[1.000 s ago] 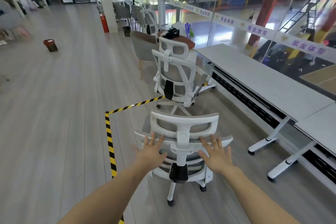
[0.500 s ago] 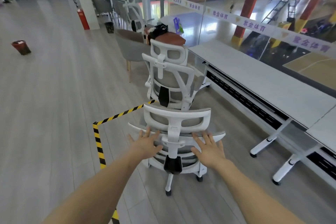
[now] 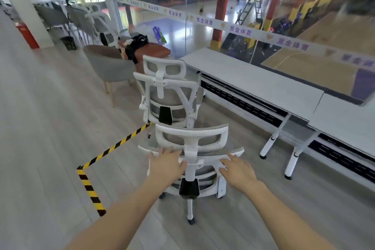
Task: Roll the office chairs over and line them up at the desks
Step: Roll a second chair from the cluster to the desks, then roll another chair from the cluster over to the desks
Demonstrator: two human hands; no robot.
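Observation:
A white mesh office chair [image 3: 191,138] stands right in front of me with its back toward me. My left hand [image 3: 167,165] lies flat on the left side of its backrest, fingers spread. My right hand [image 3: 237,170] rests flat on the right side, fingers spread too. A second white office chair [image 3: 169,91] stands just beyond the first, close to the long grey desk [image 3: 253,79] on the right. Another grey desk [image 3: 349,122] adjoins that one, nearer to me.
Yellow-and-black tape [image 3: 113,148] marks a corner on the wooden floor at left. A grey tub chair [image 3: 109,67] and a brown table [image 3: 152,51] with a black bag stand behind the chairs. A glass wall runs behind the desks. A red extinguisher [image 3: 27,35] stands by a pillar.
The chair under my hands has rolled forward and is closer to the second chair. My view has swung right toward the desks. Both hands stay flat on the backrest.

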